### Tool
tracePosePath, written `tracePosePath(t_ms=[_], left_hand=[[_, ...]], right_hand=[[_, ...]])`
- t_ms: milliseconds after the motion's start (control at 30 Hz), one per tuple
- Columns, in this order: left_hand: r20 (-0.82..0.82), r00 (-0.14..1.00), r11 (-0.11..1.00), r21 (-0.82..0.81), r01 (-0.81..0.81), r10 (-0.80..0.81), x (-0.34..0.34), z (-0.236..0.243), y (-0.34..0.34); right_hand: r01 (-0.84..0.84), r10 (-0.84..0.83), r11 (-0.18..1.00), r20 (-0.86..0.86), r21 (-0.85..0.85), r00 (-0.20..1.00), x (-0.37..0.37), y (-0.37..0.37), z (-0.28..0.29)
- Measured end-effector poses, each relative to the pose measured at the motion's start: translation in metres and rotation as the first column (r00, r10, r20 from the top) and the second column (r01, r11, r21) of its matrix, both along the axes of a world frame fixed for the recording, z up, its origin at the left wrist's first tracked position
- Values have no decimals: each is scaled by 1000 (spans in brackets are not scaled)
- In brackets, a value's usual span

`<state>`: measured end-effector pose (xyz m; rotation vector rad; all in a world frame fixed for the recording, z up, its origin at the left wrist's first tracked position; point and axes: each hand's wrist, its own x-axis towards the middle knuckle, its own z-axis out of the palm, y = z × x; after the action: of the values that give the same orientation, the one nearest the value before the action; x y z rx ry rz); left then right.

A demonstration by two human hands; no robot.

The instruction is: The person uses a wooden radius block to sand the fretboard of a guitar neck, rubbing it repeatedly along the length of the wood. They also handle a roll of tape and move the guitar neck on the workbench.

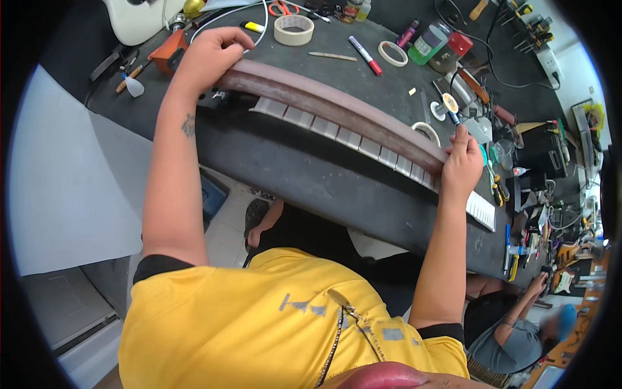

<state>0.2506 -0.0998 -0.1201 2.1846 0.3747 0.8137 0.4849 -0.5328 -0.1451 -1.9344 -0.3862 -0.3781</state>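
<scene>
- Pale segmented strip (350,139): along the workbench's (285,162) near edge.
- Brown bar (337,107): just above it; both ends should move evenly, without twisting.
- Right hand (461,162) grasps its right end; left hand (210,58) grips its left.
- Tape roll (293,39): toward the far edge; avoid knocking it.

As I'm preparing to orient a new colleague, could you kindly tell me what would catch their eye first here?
Probably the long brownish bar, slanting across the dark workbench with the left hand at one end and the right hand at the other. Next might come the pale segmented strip just below it in the picture, then the bright yellow shirt filling the lower middle.
</scene>
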Motion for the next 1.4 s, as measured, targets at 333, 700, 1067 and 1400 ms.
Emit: tracePosePath(t_ms=[333, 700, 1067, 1400], left_hand=[[2, 988, 985, 72, 154, -154, 117, -17, -204], [-215, 975, 981, -196, 4, -47, 42, 11, -90], [-106, 994, 998, -64, -21, 14, 1, 2, -19], [-45, 982, 980, 77, 184, -181, 121, -13, -202]], right_hand=[[149, -146, 981, -30, 123, 989, 119, -245, -23], [143, -146, 988, -43, -62, 988, 61, -79, -13], [60, -60, 998, -39, -2, 997, 4, 3, 0], [237, -234, 970, -60, 50, 970, 106, -241, -18]])
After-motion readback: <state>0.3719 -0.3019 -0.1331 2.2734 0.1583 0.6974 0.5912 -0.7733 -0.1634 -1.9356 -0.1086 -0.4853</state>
